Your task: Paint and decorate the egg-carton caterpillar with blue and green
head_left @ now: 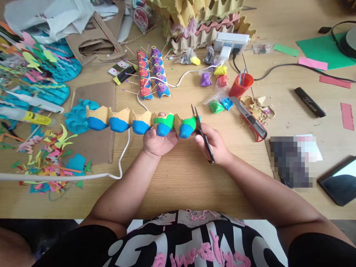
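A strip of egg-carton cups (141,122) stretches left to right above the table, its bottoms coated in blue clay and its two rightmost cups also bearing green clay. My left hand (160,142) holds it from below near those green cups, thumb in front. In my right hand (214,144) is a pair of scissors (205,139) with a black handle, its blades pointing away from me and slightly apart. The blades are beside the strip's right end; whether they touch it, I cannot tell.
Decorated carton strips (144,74) stuck with pins stand behind. An orange cup (241,84), a box cutter (250,120) and bagged clay (216,106) lie to the right. A white cable (122,163) crosses at left, near paper scraps (50,159) and cardboard (96,148).
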{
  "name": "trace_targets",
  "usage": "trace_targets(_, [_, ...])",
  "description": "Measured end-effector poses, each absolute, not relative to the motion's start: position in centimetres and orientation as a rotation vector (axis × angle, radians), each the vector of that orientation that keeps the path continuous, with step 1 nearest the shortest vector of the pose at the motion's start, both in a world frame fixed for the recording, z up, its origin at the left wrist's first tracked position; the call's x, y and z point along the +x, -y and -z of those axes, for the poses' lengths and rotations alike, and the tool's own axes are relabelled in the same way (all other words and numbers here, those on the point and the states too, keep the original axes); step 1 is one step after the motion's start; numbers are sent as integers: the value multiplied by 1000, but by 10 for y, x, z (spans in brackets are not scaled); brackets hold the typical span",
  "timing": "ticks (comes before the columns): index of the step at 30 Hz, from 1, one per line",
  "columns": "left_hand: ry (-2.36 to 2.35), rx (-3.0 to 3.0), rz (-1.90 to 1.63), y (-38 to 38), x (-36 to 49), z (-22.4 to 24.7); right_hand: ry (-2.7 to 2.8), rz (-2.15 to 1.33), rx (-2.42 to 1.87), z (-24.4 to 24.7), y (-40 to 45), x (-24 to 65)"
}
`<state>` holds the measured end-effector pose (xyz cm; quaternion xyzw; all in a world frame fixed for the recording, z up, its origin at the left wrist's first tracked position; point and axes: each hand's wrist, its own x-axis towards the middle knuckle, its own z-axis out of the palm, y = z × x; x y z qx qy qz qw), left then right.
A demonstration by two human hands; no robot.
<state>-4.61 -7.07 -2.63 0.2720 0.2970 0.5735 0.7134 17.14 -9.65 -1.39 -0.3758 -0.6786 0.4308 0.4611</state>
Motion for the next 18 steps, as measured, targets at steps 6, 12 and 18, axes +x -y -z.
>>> trace_targets(6, [-626, 590, -1289, 70, -46, 27, 1668, -1093, -915, 11, 95, 172])
trace_targets(12, [-679, 497, -1318, 70, -42, 20, 1689, -1135, -920, 6, 94, 173])
trace_targets(18, [-751, 423, -1317, 68, -37, 11, 1713, -1168, -928, 4, 95, 173])
